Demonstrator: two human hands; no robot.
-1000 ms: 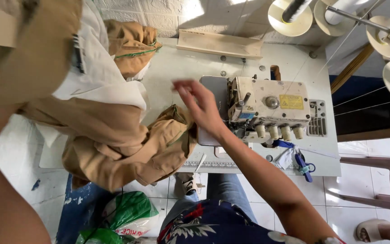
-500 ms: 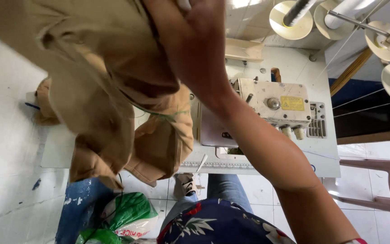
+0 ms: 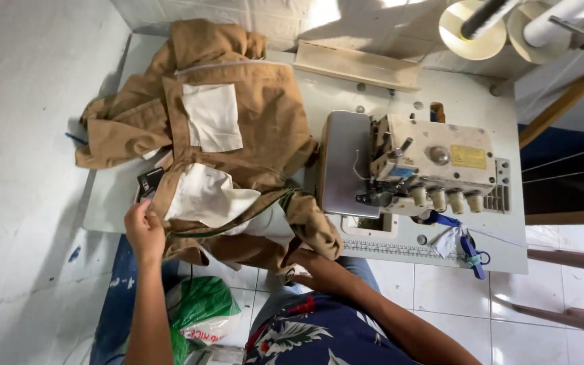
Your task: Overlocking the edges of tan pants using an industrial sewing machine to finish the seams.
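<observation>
The left hand pinches the tan garment's edge, left of the sewing machine; the right hand grips its lower hem, fingers hidden.

One tan garment with two white pocket linings is counted left of the one overlock sewing machine. Three thread cones are seen above the machine, one blue scissors below it, and one green plastic bag lower left of it.
</observation>
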